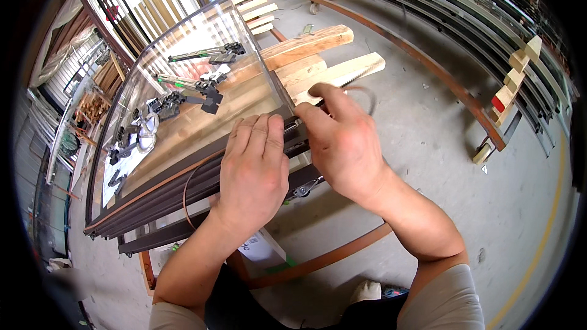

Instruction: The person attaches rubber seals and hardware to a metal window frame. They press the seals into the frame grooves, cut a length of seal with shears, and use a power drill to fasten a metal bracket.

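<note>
A large glass panel in a dark brown metal frame (165, 174) lies in front of me. My left hand (254, 174) rests on the frame near its right corner, fingers stretched out and lying flat. Just right of it my right hand (345, 146) is closed at the corner, thumb and forefinger pinched together. A thin brown strip (371, 99), blurred, curves out beside its knuckles and seems to be in its grip; the fingers hide the pinched part. Another stretch of thin brown strip (185, 198) loops down from the frame left of my left hand.
Black hardware pieces (208, 98) show on or through the glass. Wooden beams (315, 43) jut out past the frame's right side. A wheeled rack (489, 125) with long metal profiles stands at right. A white box (263, 249) sits below; my shoe (367, 290) shows on the floor.
</note>
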The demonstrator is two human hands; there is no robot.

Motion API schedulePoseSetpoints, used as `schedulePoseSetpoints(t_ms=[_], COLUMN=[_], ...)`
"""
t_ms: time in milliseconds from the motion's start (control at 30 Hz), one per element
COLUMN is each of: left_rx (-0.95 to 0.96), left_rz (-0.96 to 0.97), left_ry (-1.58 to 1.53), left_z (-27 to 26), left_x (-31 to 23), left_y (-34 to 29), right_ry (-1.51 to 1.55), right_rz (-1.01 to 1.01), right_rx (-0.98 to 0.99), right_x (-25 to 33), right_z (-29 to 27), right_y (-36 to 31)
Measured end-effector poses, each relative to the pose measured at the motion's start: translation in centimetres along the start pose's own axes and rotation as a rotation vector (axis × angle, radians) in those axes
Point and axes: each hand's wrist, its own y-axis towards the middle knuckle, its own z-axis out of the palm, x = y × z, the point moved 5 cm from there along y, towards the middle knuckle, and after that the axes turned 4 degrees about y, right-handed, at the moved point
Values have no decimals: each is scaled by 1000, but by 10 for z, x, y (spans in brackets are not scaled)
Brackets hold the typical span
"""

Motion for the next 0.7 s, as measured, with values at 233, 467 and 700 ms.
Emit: schedulePoseSetpoints(t_ms=[233, 467, 700], left_rx=[9, -10, -13], left_rz=[-18, -18, -26], left_ry=[-1, -2, 0], left_z=[1, -2, 1], left_x=[-1, -1, 0], left_y=[0, 0, -2], right_ry=[65, 103, 116], right_rz=[-129, -184, -193], right_rx=[-48, -80, -101], right_x=[-11, -16, -18], right_z=[-1, 2, 4], right_y=[-1, -5, -4])
